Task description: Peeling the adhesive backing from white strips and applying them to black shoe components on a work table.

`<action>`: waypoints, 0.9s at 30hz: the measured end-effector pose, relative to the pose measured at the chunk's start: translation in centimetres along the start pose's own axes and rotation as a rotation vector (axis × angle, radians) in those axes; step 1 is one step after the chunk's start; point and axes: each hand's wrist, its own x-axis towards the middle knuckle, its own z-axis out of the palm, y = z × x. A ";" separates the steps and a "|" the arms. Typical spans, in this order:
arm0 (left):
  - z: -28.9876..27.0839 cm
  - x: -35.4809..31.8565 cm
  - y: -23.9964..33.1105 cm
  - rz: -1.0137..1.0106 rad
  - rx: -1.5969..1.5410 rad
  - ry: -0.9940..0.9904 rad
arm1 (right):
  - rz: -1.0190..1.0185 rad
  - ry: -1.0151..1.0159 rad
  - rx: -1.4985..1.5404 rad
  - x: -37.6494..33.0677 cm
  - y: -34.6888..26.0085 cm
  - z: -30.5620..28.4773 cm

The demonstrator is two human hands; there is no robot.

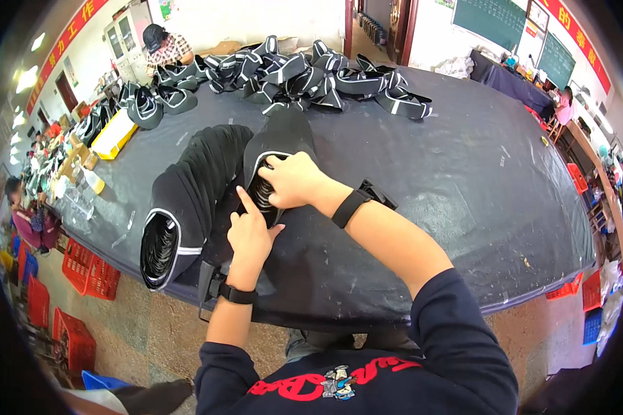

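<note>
A short stack of nested black sun visors (282, 133) with pale trim lies on the table in front of me. My right hand (294, 181) reaches over its near end, fingers curled into the hollow and around the edge. Close beside it, my left hand (249, 238) has its index finger stretched toward the same opening and its thumb apart; it grips nothing. To the left lies a longer curved stack of nested black visors (194, 183), its hollow end facing me. My right fingertips are partly hidden inside the stack.
A loose heap of black visors (301, 76) covers the table's far side. A yellow bin (114, 133) and a bottle (92, 180) stand at the left. A person in a plaid shirt (169, 52) works at the far left. Red crates (88, 270) sit on the floor beside the dark-covered table (457, 200).
</note>
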 end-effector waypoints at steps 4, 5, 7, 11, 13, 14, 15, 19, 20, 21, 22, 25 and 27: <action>1.1 2.4 2.4 0.106 -0.149 0.198 | 0.126 0.165 0.015 1.3 4.3 3.6; 1.4 2.6 2.8 0.130 -0.134 0.317 | 0.077 0.207 0.023 1.8 4.7 3.9; 2.1 2.7 3.1 0.018 -0.092 0.354 | 0.091 0.240 0.264 2.0 5.0 4.3; 4.7 2.6 2.2 -0.023 -0.163 0.360 | 0.145 0.334 0.586 1.1 7.9 4.1; 5.5 2.9 1.3 0.021 -0.427 0.229 | 0.116 0.271 0.519 -0.3 9.9 3.5; 5.8 3.5 1.8 0.047 -0.427 0.296 | 0.104 0.244 0.434 -1.7 11.7 3.9; 5.8 4.3 2.2 0.029 -0.459 0.301 | 0.134 0.214 0.414 -3.3 13.6 4.5; 6.0 5.1 1.6 0.055 -0.543 0.278 | 0.224 0.084 0.355 -10.7 19.8 2.3; 6.0 4.9 1.6 0.070 -0.491 0.354 | 0.242 0.051 0.334 -12.4 20.9 0.8; 6.0 4.8 1.6 0.086 -0.441 0.429 | 0.276 0.036 0.326 -14.1 21.5 -1.3; 5.5 4.6 2.4 0.013 -0.364 0.417 | 0.310 0.021 0.319 -16.2 22.5 -3.4; 5.8 4.6 2.9 -0.012 -0.276 0.427 | 0.470 0.044 0.206 -22.0 23.6 -12.0; 5.8 4.7 2.2 -0.029 -0.301 0.416 | 0.605 0.050 0.113 -24.5 22.3 -18.4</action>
